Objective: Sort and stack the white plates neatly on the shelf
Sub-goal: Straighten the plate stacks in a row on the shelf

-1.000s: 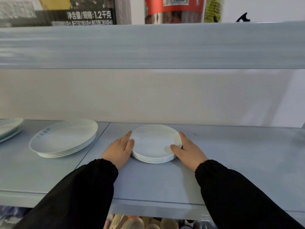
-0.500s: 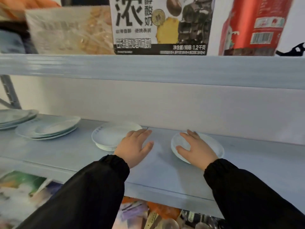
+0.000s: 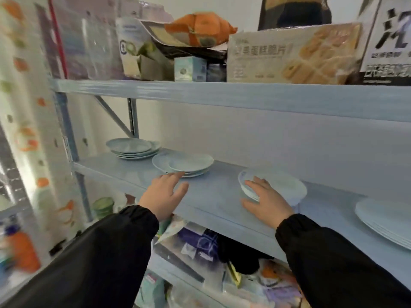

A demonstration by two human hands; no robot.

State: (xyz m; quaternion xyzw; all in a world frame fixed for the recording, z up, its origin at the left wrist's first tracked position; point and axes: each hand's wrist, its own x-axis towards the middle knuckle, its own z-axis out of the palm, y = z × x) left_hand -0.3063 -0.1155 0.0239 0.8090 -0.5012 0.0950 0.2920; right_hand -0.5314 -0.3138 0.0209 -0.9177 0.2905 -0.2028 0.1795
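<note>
Four groups of white plates stand on the pale blue shelf [image 3: 213, 196]. A stack [image 3: 131, 148] sits at the far left, and an uneven pile [image 3: 189, 163] with a smaller plate on top is beside it. My left hand [image 3: 165, 193] hovers open just in front of that pile, fingers spread, holding nothing. A stack of small plates [image 3: 282, 185] stands in the middle; my right hand [image 3: 265, 200] rests open against its near left rim. A stack of larger plates [image 3: 382, 218] lies at the right edge, partly cut off.
The upper shelf [image 3: 222, 94] carries food boxes [image 3: 293, 54] and an orange cloth bundle [image 3: 200, 30]. A blue metal upright [image 3: 66, 134] and diagonal brace stand at the left. Packets and bags [image 3: 200, 247] crowd the shelf below. A patterned plastic sheet [image 3: 24, 130] hangs left.
My view has swung left, bringing the left stacks into sight. My left hand left the small stack and moved left toward the uneven pile. My right hand stays at the small stack.
</note>
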